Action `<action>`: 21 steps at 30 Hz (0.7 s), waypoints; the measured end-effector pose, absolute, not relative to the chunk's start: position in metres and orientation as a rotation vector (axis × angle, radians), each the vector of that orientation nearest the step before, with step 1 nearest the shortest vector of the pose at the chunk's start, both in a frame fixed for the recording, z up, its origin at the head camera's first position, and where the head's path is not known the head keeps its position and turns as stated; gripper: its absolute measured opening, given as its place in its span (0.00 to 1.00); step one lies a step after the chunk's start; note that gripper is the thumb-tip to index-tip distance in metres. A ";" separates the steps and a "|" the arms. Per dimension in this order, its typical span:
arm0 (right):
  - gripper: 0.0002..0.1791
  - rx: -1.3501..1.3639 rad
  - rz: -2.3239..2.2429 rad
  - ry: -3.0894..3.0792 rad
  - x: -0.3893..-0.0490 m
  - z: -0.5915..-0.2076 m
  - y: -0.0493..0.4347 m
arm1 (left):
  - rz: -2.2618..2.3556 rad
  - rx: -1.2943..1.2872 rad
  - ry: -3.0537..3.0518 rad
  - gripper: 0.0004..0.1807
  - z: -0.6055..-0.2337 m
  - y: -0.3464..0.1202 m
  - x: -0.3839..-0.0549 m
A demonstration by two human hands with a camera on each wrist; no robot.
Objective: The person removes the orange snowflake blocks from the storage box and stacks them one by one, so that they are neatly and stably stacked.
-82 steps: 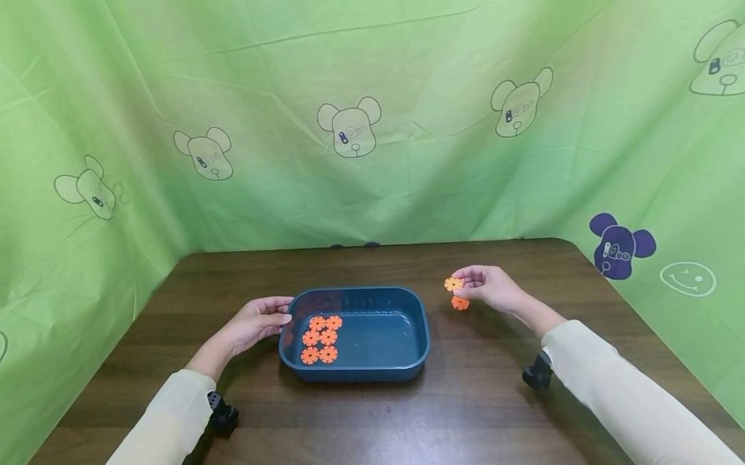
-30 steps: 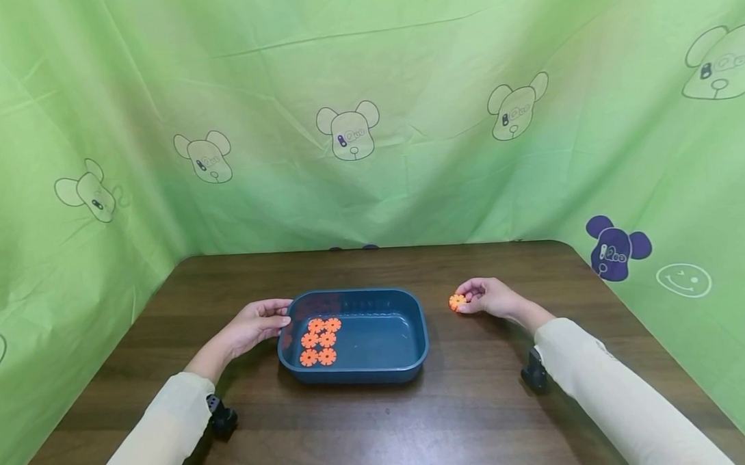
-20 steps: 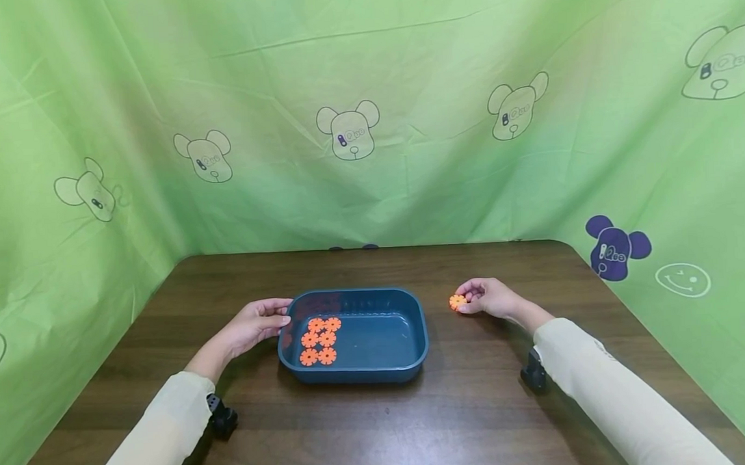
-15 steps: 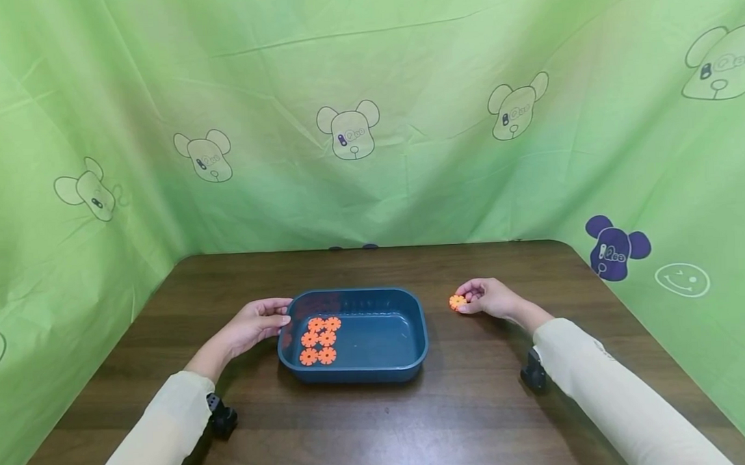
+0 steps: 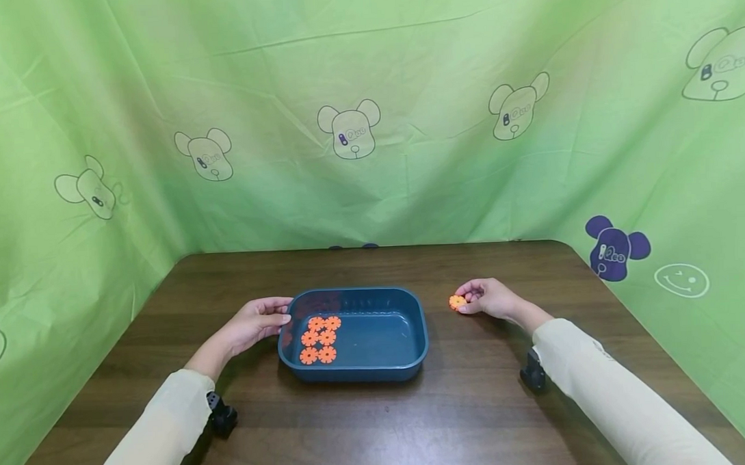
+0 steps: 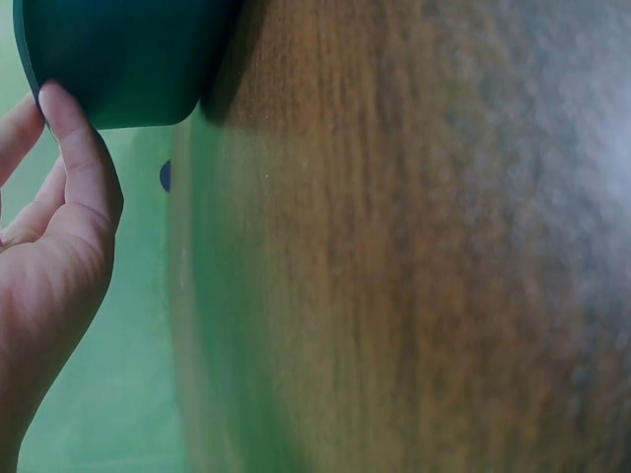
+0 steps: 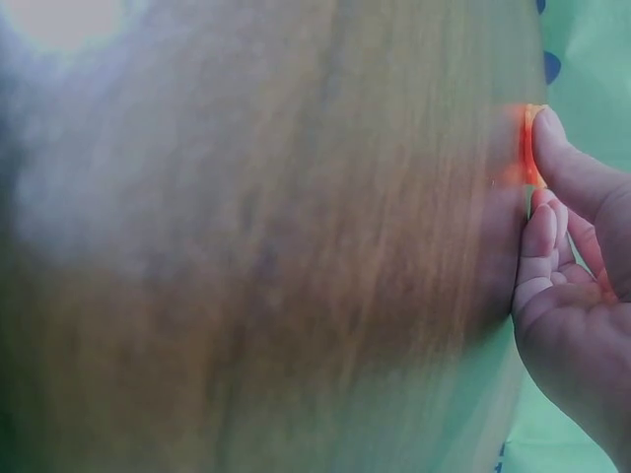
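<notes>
A dark blue rectangular basin (image 5: 377, 374) stands mid-table. My left hand (image 5: 252, 327) grips its left rim, thumb outside near the front; the left wrist view shows the thumb tip pressed to the basin wall (image 6: 118, 69). Inside, on the left, several orange flower-shaped discs (image 5: 317, 338) lie flat in rows. To the right of the basin, my right hand (image 5: 492, 300) pinches a lighter orange flower-shaped disc (image 5: 457, 302) close over the tabletop. In the right wrist view the thumb lies against the disc (image 7: 529, 148), low at the wood; it hides the darker disc seen there earlier.
The brown wooden table (image 5: 385, 430) has its far edge against a green curtain (image 5: 359, 199) printed with bear heads. A black wrist camera (image 5: 222, 415) hangs under the left cuff, another black camera (image 5: 533, 372) under the right cuff.
Since the oldest frame my right hand has lowered the lighter disc onto the spot of the darker one on the table. During the last second both hands have stayed still.
</notes>
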State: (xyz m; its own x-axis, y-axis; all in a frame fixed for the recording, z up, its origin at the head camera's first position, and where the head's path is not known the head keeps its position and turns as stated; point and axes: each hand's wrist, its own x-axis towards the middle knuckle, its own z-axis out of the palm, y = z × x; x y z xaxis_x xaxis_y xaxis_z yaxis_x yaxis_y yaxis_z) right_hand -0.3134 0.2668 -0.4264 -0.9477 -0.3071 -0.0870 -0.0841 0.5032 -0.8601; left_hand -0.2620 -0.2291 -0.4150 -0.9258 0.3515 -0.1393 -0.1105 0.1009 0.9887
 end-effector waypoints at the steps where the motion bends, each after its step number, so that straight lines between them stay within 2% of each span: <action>1: 0.21 -0.333 -1.419 2.519 -0.314 -0.427 0.267 | 1.886 0.234 2.046 0.30 -0.415 -0.229 -0.262; 21: 0.26 -0.315 -1.561 2.464 -0.315 -0.427 0.271 | 1.894 0.238 2.028 0.31 -0.415 -0.229 -0.262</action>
